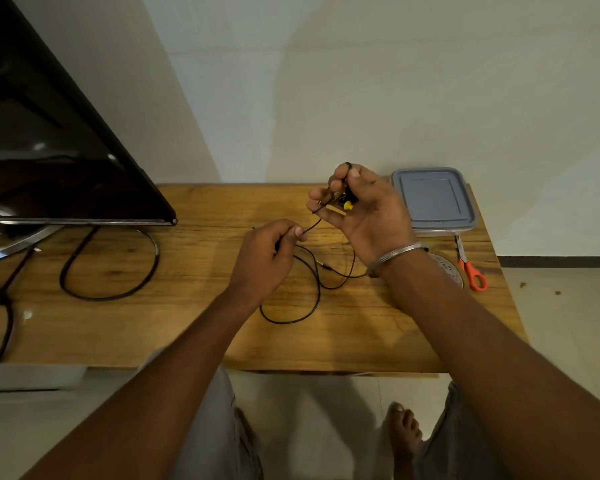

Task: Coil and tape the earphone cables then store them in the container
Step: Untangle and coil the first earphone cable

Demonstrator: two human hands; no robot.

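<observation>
Left of the lidded container [433, 199], the right hand [364, 209] grips the earphone cable [311, 226]; left hand [267, 254] fingers pinch its slack.

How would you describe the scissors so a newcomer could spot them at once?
Start at the wooden table and go to its far right corner, where a clear container with a grey-blue lid sits. Just nearer than it, beside a tape roll, lie the scissors. Their bright orange handles are the only orange thing on the table.
</observation>
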